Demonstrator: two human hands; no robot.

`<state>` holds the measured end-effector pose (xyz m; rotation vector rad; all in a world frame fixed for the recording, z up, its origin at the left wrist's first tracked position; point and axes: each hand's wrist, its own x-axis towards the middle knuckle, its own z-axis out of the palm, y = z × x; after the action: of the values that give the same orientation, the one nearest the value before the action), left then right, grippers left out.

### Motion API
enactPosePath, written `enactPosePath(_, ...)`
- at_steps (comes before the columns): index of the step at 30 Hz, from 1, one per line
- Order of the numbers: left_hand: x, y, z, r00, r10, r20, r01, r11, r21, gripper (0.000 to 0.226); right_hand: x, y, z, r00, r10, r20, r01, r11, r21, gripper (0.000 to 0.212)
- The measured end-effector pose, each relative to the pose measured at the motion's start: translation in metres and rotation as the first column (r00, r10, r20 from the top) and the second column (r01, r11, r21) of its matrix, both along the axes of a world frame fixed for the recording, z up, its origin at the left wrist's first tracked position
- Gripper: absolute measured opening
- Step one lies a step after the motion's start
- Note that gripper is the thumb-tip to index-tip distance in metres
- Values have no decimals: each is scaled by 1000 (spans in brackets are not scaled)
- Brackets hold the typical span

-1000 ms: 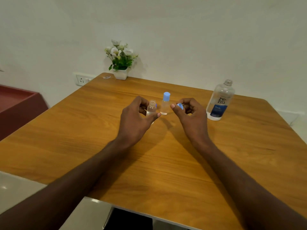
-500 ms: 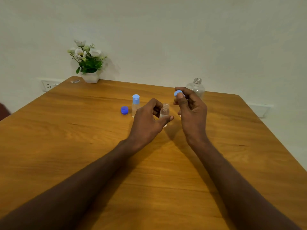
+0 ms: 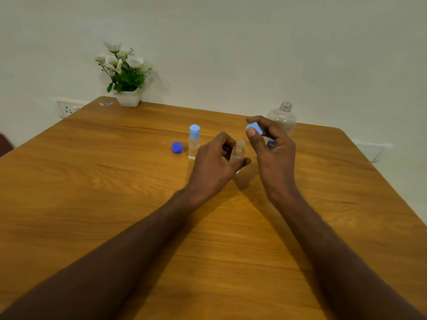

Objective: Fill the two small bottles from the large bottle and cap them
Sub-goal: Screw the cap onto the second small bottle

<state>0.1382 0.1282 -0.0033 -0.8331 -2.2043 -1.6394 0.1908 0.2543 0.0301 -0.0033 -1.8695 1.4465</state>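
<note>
Two hands work together: the left hand [image 3: 216, 163] curls its grip round the uncapped small bottle [image 3: 239, 150], the right hand [image 3: 272, 146] pinches a light-blue cap [image 3: 253, 128] just above.

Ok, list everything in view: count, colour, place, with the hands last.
capped small bottle: 1, clear with light blue cap, table centre, upright
open small bottle: 1, clear, uncapped, in left hand
light blue cap: 1, pinched in right hand, above the open small bottle
dark blue cap: 1, on table left of capped small bottle
large bottle: 1, clear, uncapped, behind right hand
flower pot: 1, white, far table corner
table: 1, brown wood
wall socket: 1, white, left wall
left hand: 1, grips open small bottle
right hand: 1, holds light blue cap
</note>
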Motion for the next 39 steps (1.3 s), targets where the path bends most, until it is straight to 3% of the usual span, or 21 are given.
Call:
enactPosePath(9, 0, 0, -1, 1000, 10, 21, -11, 1000, 23, 34, -1, 1, -1, 999, 37, 3, -37, 998, -54, 20)
enactPosePath(15, 0, 0, 0, 1000, 11, 15, -12, 1000, 15, 35, -3, 2, -3, 998, 57, 38, -59, 996, 61, 25)
enactPosePath(22, 2, -1, 1, 999, 30, 25, -30, 1000, 6, 35, -1, 7, -4, 999, 38, 4, -38, 999, 31, 18)
enactPosePath(39, 3, -2, 1, 999, 26, 35, -26, 999, -19, 34, 0, 11, -5, 996, 56, 62, -68, 974, 216, 24)
